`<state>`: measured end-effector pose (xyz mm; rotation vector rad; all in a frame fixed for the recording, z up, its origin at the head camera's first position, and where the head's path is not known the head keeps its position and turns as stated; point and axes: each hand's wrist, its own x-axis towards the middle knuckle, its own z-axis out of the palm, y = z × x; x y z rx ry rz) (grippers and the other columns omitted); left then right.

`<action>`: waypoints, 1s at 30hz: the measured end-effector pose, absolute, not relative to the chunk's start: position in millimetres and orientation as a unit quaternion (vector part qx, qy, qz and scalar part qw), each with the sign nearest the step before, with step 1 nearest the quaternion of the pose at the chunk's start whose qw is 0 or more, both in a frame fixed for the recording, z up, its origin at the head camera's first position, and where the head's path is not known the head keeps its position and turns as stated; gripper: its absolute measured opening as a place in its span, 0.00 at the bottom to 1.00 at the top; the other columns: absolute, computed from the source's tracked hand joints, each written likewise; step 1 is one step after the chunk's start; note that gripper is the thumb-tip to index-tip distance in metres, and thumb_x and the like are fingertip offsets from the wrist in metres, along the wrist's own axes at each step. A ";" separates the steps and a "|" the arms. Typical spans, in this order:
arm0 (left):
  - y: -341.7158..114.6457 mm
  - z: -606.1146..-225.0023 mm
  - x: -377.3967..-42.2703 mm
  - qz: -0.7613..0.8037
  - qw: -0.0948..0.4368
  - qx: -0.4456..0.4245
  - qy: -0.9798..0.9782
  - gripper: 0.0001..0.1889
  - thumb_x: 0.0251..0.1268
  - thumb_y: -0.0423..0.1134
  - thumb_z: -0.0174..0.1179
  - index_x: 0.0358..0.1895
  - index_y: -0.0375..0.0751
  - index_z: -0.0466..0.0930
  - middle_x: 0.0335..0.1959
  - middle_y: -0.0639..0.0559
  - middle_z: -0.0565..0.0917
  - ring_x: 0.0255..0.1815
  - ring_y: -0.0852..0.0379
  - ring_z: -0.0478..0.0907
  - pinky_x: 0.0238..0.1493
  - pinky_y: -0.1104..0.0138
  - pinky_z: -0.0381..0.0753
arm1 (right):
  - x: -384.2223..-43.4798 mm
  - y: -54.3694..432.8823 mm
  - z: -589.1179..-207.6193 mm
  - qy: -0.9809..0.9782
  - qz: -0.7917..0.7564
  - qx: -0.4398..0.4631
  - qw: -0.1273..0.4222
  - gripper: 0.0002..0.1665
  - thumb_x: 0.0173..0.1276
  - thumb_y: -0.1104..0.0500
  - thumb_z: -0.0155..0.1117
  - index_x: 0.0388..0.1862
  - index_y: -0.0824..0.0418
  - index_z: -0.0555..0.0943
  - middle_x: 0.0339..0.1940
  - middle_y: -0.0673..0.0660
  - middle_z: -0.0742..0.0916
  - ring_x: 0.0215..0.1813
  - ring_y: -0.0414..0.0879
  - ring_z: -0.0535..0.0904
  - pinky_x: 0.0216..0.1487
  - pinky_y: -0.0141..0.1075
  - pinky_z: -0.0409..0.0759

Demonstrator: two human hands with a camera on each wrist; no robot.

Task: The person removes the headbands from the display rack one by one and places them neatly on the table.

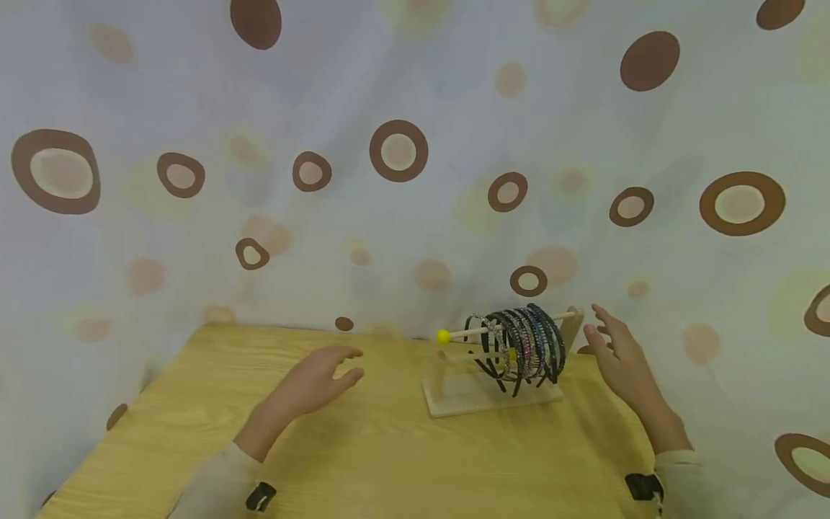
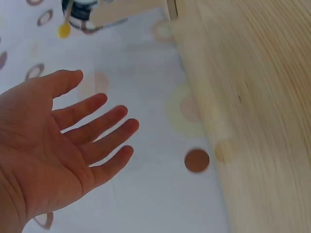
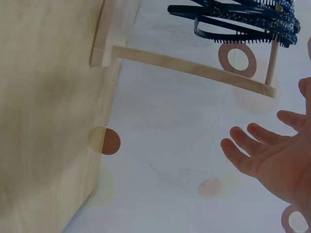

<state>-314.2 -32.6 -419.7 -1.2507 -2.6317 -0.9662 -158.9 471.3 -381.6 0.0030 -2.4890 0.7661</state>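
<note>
A wooden rack (image 1: 463, 407) stands on the table, its upper and lower rods tipped with yellow ends. Several headbands (image 1: 528, 346), dark, silvery, pink and blue, hang bunched over the rods; in the right wrist view toothed dark headbands (image 3: 238, 22) show near the rack's upright (image 3: 194, 67). My left hand (image 1: 311, 386) hovers over the table left of the rack, fingers spread and holding nothing, as its palm shows in the left wrist view. Just right of the rack's upright, my right hand (image 1: 619, 357) is held in the air, fingers apart, with nothing in it.
The light wooden table (image 1: 363, 461) ends at the back against a white curtain (image 1: 363, 216) patterned with brown rings and spots. Both wrists wear a dark strap. The rack sits near the table's back edge, toward the right.
</note>
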 end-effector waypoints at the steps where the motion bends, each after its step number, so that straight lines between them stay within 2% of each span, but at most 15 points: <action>1: -18.4 -417.5 -307.7 -0.323 0.021 -0.422 -0.847 0.22 0.79 0.47 0.57 0.66 0.38 0.77 0.63 0.44 0.79 0.62 0.41 0.76 0.59 0.47 0.76 | -164.5 472.0 -378.4 -0.920 0.288 0.004 0.264 0.35 0.86 0.49 0.43 0.84 0.58 0.52 0.75 0.74 0.63 0.69 0.75 0.64 0.59 0.70 0.65; 4: 26.4 -414.9 -291.7 -0.334 0.000 -0.459 -0.823 0.17 0.80 0.45 0.56 0.62 0.40 0.80 0.59 0.48 0.81 0.54 0.49 0.80 0.53 0.55 0.80 | -174.4 473.4 -373.5 -0.919 0.307 0.004 0.247 0.34 0.87 0.48 0.41 0.84 0.56 0.52 0.76 0.73 0.63 0.66 0.73 0.68 0.56 0.66 0.73; 8: 81.3 -418.2 -277.9 -0.340 0.010 -0.488 -0.804 0.15 0.80 0.44 0.55 0.62 0.44 0.80 0.56 0.54 0.82 0.48 0.59 0.80 0.47 0.65 0.81 | -178.2 473.5 -375.6 -0.917 0.325 -0.005 0.229 0.34 0.86 0.46 0.39 0.85 0.52 0.52 0.76 0.71 0.65 0.61 0.69 0.76 0.49 0.60 0.80; 12: 120.1 -422.8 -269.8 -0.343 0.044 -0.487 -0.802 0.17 0.80 0.45 0.54 0.65 0.45 0.78 0.57 0.54 0.82 0.47 0.59 0.81 0.44 0.68 0.80 | -181.0 470.6 -379.9 -0.915 0.332 0.000 0.228 0.35 0.86 0.46 0.39 0.85 0.51 0.49 0.73 0.74 0.67 0.59 0.70 0.77 0.51 0.61 0.78; 13: 127.1 -423.9 -268.3 -0.347 0.052 -0.484 -0.802 0.18 0.80 0.45 0.55 0.66 0.45 0.77 0.58 0.54 0.81 0.47 0.59 0.81 0.44 0.67 0.81 | -181.6 469.4 -380.6 -0.914 0.336 0.001 0.226 0.35 0.86 0.46 0.40 0.86 0.51 0.49 0.73 0.74 0.67 0.59 0.71 0.77 0.52 0.62 0.78; 15: 139.0 -425.8 -265.0 -0.366 0.054 -0.471 -0.801 0.19 0.80 0.46 0.55 0.67 0.44 0.76 0.59 0.52 0.81 0.48 0.58 0.81 0.55 0.59 0.79 | -182.4 468.0 -382.6 -0.913 0.339 0.006 0.227 0.35 0.86 0.46 0.40 0.86 0.51 0.48 0.73 0.75 0.67 0.60 0.72 0.76 0.53 0.63 0.77; 18: 151.8 -425.7 -260.4 -0.415 0.047 -0.451 -0.789 0.21 0.80 0.48 0.56 0.67 0.42 0.76 0.58 0.51 0.82 0.49 0.58 0.81 0.68 0.42 0.65 | -182.8 467.0 -385.4 -0.910 0.335 0.011 0.243 0.34 0.86 0.48 0.43 0.85 0.52 0.51 0.71 0.74 0.70 0.61 0.71 0.76 0.54 0.60 0.78; 20: 158.8 -425.4 -258.0 -0.448 0.040 -0.443 -0.776 0.23 0.79 0.51 0.56 0.67 0.40 0.76 0.55 0.51 0.83 0.49 0.58 0.80 0.68 0.40 0.63 | -181.9 467.3 -388.5 -0.908 0.323 0.013 0.266 0.33 0.86 0.50 0.45 0.84 0.53 0.55 0.69 0.73 0.73 0.60 0.69 0.78 0.53 0.48 0.82; 22: 164.3 -426.4 -257.1 -0.477 0.039 -0.436 -0.762 0.24 0.79 0.53 0.55 0.66 0.40 0.76 0.52 0.52 0.83 0.49 0.59 0.80 0.66 0.42 0.68 | -180.9 467.0 -391.8 -0.903 0.316 0.014 0.293 0.31 0.85 0.53 0.48 0.83 0.54 0.59 0.66 0.72 0.77 0.56 0.67 0.81 0.50 0.34 0.82; 25: 169.2 -430.5 -257.7 -0.516 0.032 -0.418 -0.747 0.24 0.78 0.55 0.56 0.63 0.42 0.77 0.49 0.57 0.83 0.49 0.61 0.80 0.55 0.53 0.78 | -179.8 464.8 -395.7 -0.894 0.306 0.013 0.327 0.29 0.83 0.55 0.52 0.80 0.53 0.65 0.61 0.69 0.81 0.51 0.59 0.85 0.44 0.21 0.76; 30: 168.7 -434.6 -261.1 -0.570 0.013 -0.386 -0.725 0.20 0.75 0.55 0.60 0.58 0.46 0.80 0.46 0.63 0.83 0.48 0.64 0.79 0.50 0.59 0.79 | -178.4 455.3 -396.6 -0.886 0.301 0.012 0.352 0.27 0.81 0.56 0.57 0.76 0.51 0.71 0.57 0.66 0.84 0.46 0.35 0.84 0.40 0.21 0.77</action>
